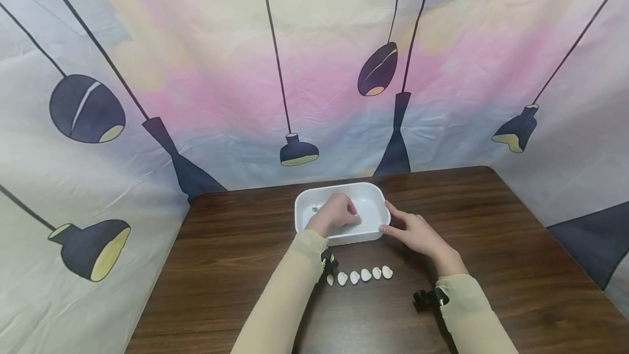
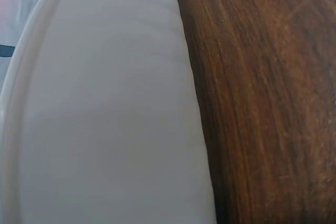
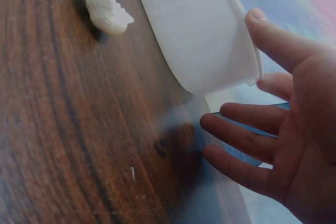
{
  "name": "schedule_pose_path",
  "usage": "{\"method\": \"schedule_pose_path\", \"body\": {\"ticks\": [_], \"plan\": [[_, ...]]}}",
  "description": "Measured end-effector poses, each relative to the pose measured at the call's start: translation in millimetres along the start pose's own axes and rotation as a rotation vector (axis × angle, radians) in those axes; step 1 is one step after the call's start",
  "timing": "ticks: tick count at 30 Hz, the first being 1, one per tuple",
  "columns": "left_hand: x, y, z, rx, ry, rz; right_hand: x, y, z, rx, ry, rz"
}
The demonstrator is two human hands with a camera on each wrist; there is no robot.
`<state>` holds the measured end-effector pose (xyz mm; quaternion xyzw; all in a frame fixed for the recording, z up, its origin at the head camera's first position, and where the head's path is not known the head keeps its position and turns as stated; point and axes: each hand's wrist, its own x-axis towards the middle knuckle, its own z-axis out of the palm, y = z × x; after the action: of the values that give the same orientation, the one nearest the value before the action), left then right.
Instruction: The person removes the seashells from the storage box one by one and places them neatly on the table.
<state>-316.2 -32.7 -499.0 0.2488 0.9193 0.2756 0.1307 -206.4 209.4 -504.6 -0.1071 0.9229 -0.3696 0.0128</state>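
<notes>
My left hand (image 1: 338, 213) reaches down into a white rectangular tray (image 1: 309, 193), its fingers bent. At its fingertips a small whitish shell (image 1: 358, 218) shows, mostly covered by the fingers. Another small shell (image 1: 315, 208) lies at the left inside the tray. With fingers spread, my right hand (image 1: 417, 232) rests its thumb and index finger against the tray's right end; the right wrist view shows the thumb (image 3: 278, 40) at the rim and the other fingers apart from it. The left wrist view holds only the tray's outer wall (image 2: 110, 103) and the table.
In front of the tray, several white shells (image 1: 366, 275) form a row on the brown wooden table (image 1: 236, 223). Two of them, one a ridged shell (image 3: 105, 9), appear in the right wrist view. A cloth with printed lamps (image 1: 221, 70) hangs behind the table.
</notes>
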Motion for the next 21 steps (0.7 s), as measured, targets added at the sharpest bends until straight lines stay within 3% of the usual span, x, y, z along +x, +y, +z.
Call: {"method": "schedule_pose_path", "body": {"ticks": [7, 21], "plan": [[-3.1, 0.6, -4.8, 0.007, 0.020, -0.010, -0.5, 0, 0, 0.009, 0.002, -0.003], [-13.1, -0.7, -19.5, -0.152, 0.110, 0.029, 0.3, 1, 0, 0.014, -0.006, 0.009]]}}
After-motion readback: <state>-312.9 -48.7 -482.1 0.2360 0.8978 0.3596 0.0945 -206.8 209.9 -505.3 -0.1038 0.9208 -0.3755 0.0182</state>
